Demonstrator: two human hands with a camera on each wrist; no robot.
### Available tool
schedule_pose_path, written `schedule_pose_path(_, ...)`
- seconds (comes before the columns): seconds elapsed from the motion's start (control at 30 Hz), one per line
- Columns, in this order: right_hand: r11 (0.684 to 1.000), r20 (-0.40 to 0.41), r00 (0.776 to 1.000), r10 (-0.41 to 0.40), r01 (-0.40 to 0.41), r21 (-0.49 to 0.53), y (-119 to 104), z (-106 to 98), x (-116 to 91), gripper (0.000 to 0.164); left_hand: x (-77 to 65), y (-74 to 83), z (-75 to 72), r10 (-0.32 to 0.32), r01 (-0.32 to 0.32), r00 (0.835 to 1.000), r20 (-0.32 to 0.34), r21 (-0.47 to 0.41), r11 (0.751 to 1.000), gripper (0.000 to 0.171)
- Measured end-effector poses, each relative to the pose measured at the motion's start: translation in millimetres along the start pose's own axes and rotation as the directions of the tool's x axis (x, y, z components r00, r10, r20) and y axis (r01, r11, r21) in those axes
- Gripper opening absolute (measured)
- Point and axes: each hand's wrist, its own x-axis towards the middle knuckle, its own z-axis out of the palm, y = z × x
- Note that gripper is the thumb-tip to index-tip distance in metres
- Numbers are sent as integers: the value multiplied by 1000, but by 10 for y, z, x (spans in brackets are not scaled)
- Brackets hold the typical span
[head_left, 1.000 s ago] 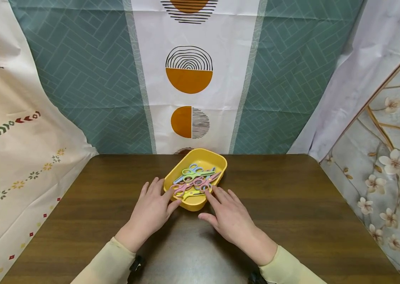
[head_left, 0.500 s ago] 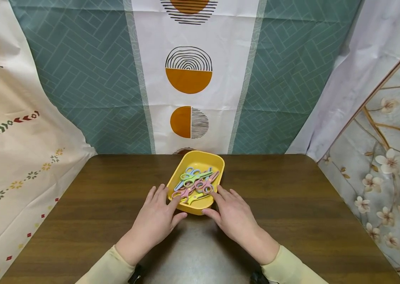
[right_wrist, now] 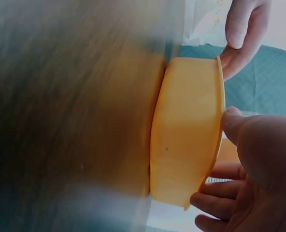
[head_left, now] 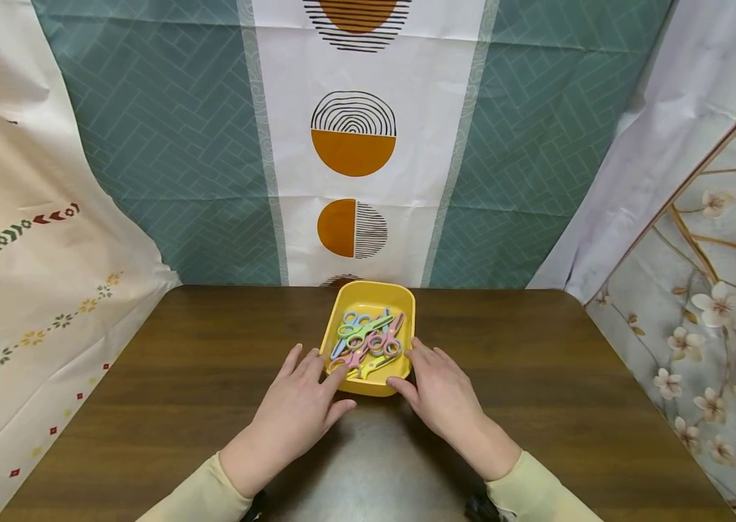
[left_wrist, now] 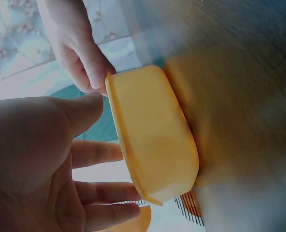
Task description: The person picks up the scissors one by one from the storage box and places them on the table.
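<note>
A yellow plastic basket (head_left: 370, 290) sits on the table in the head view, its long side running away from me. Inside lie several small plastic scissors: green scissors (head_left: 365, 331), pink scissors (head_left: 394, 333), yellow scissors (head_left: 375, 365) and blue ones partly beneath. My left hand (head_left: 292, 415) lies at the near left corner, fingertips touching the rim, thumb apart from the front wall. At the near right corner, my right hand (head_left: 444, 397) touches the rim with relaxed fingers and thumb. Both wrist views show the basket's outer wall (left_wrist: 155, 130) resting on the tabletop.
The dark wooden table (head_left: 518, 348) reaches back to a teal and white curtain (head_left: 204, 145). A cream patterned cloth (head_left: 35, 290) hangs at the left, a floral cloth (head_left: 700, 319) at the right.
The basket has turned on the table, from slanted to nearly straight, and shifted slightly. Both hands have moved with it, staying at its near corners.
</note>
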Motion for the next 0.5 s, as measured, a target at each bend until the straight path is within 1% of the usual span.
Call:
schedule_pose_path(0.13,1000,20,1000,10,-10,1,61,-7,20,65,2,3,-15,9,-9,1000,-4,19,1000,53)
schedule_pose_path(0.27,1000,72,997,23,-24,17,130,-17,45,63,-9,6,-24,48,-47,999,-13,49,998,53)
schedule_pose_path(0.4,999,105,994,0,-5,43,195,-36,68,62,-25,9,-35,91,-89,995,-28,60,994,53)
schedule_pose_path(0.5,998,105,994,-27,21,57,236,-45,84,61,-21,-3,-53,108,-105,993,-38,56,993,50)
